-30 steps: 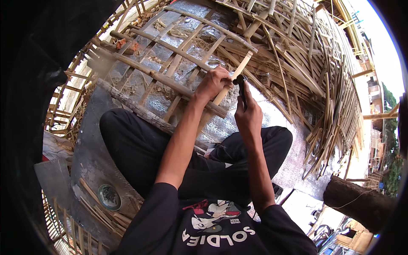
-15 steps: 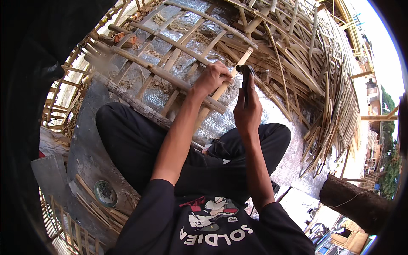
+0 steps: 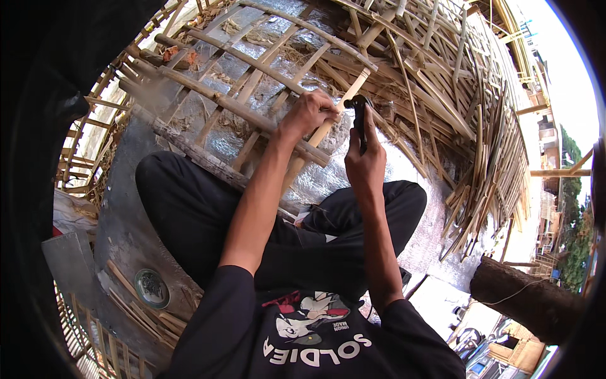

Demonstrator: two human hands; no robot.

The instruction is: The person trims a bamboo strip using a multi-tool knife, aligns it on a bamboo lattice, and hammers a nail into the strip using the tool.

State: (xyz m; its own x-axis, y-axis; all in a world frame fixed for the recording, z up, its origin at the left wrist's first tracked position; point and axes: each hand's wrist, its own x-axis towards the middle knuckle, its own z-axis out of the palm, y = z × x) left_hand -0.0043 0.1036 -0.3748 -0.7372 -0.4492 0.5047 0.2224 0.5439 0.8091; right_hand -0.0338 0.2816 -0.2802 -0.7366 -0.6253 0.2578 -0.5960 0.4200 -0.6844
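Observation:
A ladder-like bamboo frame (image 3: 243, 112) of long poles and crossing slats lies in front of my crossed legs. One pale slat (image 3: 358, 84) crosses its right end, over the pole ends. My left hand (image 3: 308, 115) is closed in a pinch right at this slat, above the middle pole; whatever lies between its fingertips is too small to make out. My right hand (image 3: 366, 165) is wrapped round a black hammer (image 3: 359, 114). The hammer's head is up beside the slat, just right of my left fingertips.
Split bamboo sticks (image 3: 435, 95) are heaped at the far right. A dark log (image 3: 524, 294) lies at the lower right. To my left are a small round dish (image 3: 152, 288), loose bamboo strips (image 3: 136, 309) and a grey box-like block (image 3: 72, 265).
The hammer's head has tipped slightly to the left, near the left fingertips. My left hand stays pinched at the slat. The whole view has shifted a little.

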